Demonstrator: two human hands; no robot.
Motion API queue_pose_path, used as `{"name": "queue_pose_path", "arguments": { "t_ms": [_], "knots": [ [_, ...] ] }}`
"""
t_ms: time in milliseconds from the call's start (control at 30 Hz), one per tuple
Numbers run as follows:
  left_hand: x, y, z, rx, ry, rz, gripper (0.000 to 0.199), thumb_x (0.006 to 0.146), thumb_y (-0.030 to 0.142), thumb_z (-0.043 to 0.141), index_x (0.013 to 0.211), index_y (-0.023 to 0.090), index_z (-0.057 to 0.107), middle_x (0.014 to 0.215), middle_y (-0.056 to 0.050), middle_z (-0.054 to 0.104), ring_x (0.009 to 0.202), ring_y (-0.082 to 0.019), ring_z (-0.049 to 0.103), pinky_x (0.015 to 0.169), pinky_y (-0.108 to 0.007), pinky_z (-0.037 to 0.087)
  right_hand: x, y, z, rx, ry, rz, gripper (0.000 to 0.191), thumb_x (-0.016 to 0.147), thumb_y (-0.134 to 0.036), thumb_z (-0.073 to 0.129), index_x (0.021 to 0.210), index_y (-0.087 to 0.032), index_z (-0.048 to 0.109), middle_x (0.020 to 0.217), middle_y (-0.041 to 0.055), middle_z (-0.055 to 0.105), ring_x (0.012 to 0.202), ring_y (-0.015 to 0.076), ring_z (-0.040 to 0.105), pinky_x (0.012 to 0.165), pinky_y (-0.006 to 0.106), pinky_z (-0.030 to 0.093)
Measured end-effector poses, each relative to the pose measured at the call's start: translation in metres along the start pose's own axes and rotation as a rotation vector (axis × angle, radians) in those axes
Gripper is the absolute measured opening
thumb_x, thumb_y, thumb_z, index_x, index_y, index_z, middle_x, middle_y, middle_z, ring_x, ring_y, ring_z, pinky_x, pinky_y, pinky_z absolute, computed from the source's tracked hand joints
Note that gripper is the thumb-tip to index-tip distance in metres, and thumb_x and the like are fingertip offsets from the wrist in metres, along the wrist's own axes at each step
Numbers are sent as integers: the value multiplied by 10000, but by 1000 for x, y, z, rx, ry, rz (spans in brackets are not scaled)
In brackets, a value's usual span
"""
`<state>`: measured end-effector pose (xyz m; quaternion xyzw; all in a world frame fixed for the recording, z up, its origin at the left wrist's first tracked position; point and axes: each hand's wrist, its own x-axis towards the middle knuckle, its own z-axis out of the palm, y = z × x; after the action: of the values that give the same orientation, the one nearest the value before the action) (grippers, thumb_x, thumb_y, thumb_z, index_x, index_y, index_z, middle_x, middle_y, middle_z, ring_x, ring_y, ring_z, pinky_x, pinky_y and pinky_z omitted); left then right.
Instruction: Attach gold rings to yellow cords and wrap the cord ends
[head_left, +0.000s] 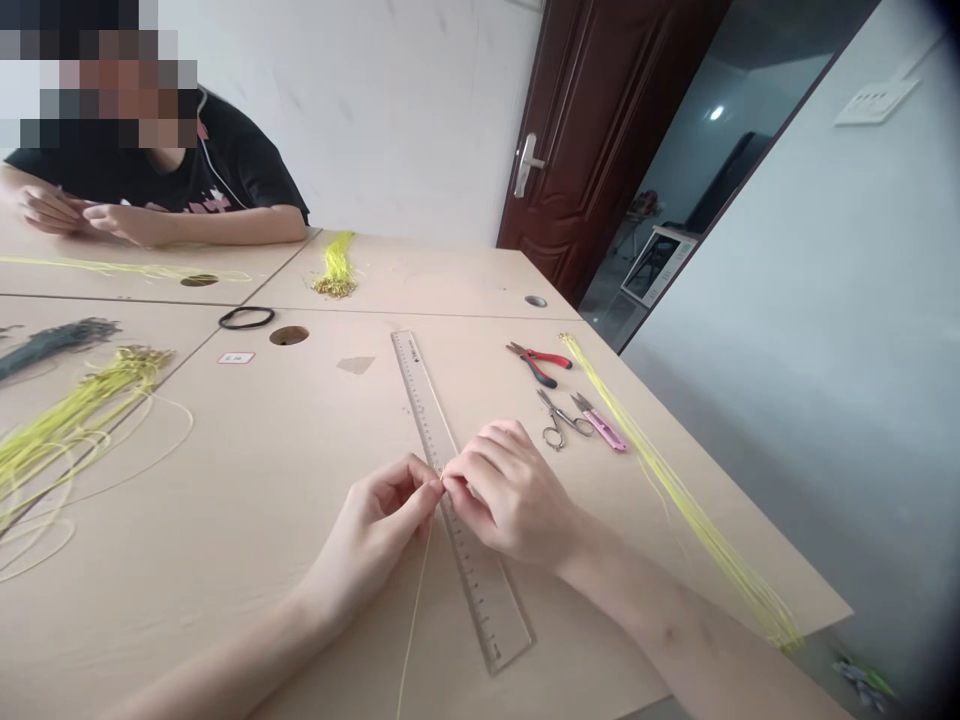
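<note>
The left hand [386, 525] has its thumb and first finger pinched shut on a thin yellow string [420, 590], and the string hangs down from there toward the bottom edge. The right hand [514, 490] is curled up too, with its thumb and finger tips meeting the left ones — they pinch at the top end of the string. Both hands are over a long clear ruler [469, 570] that lies slanted on the light wood table [247, 520]. Right of the ruler are pliers [540, 362] with red and black handles, then small silver scissors [562, 418] and a pink cutter [600, 422] close by. Past them, a long bunch of yellow strings [675, 490] runs down near the table's right edge. Far to the left lie more yellow strings [82, 410] and a dark gray bunch [56, 345]. A black loop [247, 318] sits beside a round hole [289, 336] — and a person in a black shirt [240, 160] leans on the table across the way.
</note>
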<state>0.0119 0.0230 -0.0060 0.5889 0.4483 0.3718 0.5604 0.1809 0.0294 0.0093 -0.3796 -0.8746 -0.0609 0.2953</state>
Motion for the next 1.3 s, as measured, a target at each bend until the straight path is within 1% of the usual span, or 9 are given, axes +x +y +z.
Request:
{"name": "queue_pose_path", "arguments": {
  "t_ms": [200, 333, 467, 667, 867, 967, 1033, 1133, 1300],
  "knots": [
    [1, 2, 1, 0, -17, -27, 306, 861, 423, 473, 678, 181, 442, 537, 55, 390, 488, -88, 275, 464, -212, 216, 19, 78, -22, -201, -15, 447, 201, 913, -266, 456, 1011, -123, 557, 1027, 85, 587, 1019, 210, 534, 885, 408, 424],
    [2, 1, 2, -3, -31, -12, 344, 859, 474, 449, 684, 179, 435, 532, 55, 370, 509, -101, 280, 489, -221, 221, 40, 133, -32, -309, -259, 689, 233, 895, -315, 528, 1025, -130, 584, 1032, 70, 602, 910, 179, 594, 804, 378, 498],
    [4, -2, 3, -15, -58, 19, 369, 857, 508, 430, 696, 176, 441, 543, 55, 357, 536, -113, 282, 524, -233, 230, 54, 149, -30, -378, -453, 833, 257, 885, -307, 549, 1068, -128, 573, 1057, 81, 597, 909, 180, 601, 782, 362, 514],
    [4, -7, 2, -40, -78, 56, 373, 852, 506, 436, 680, 176, 455, 532, 56, 361, 536, -120, 296, 547, -245, 231, 63, 136, -10, -371, -523, 926, 266, 889, -298, 544, 1101, -139, 559, 1092, 77, 585, 941, 191, 594, 801, 384, 511],
    [3, -2, 2, -119, -25, 93, 350, 843, 467, 480, 662, 168, 500, 507, 45, 434, 513, -121, 359, 548, -250, 281, 67, 122, -10, -117, -337, 943, 282, 887, -297, 545, 1120, -138, 551, 1135, 88, 567, 987, 206, 577, 836, 407, 494],
    [6, -1, 1, -170, 54, 130, 318, 855, 453, 470, 744, 167, 551, 637, -9, 567, 607, -154, 496, 622, -277, 388, 59, 104, -13, 157, -210, 893, 283, 895, -314, 529, 1115, -137, 549, 1128, 90, 566, 975, 200, 576, 832, 401, 490],
    [8, -2, -1, -205, 130, 170, 288, 858, 444, 477, 774, 179, 551, 906, -80, 633, 871, -210, 567, 714, -303, 441, 46, 83, -12, 410, -164, 826, 281, 908, -344, 497, 1091, -136, 548, 1055, 73, 588, 917, 185, 589, 801, 389, 497],
    [6, -3, -4, -228, 244, 239, 244, 876, 411, 480, 768, 200, 537, 1311, -78, 478, 1256, -229, 378, 902, -322, 410, 22, 42, -7, 828, -158, 714, 284, 926, -373, 428, 1032, -138, 548, 928, 49, 590, 853, 158, 588, 789, 361, 496],
    [-2, 2, -1, -208, 220, 290, 180, 894, 330, 498, 773, 199, 519, 1340, -62, 474, 1282, -196, 375, 1024, -319, 316, 0, 1, -8, 1297, -195, 654, 240, 859, -394, 528, 940, -174, 581, 772, 8, 536, 701, 113, 532, 713, 294, 468]
  ]
}}
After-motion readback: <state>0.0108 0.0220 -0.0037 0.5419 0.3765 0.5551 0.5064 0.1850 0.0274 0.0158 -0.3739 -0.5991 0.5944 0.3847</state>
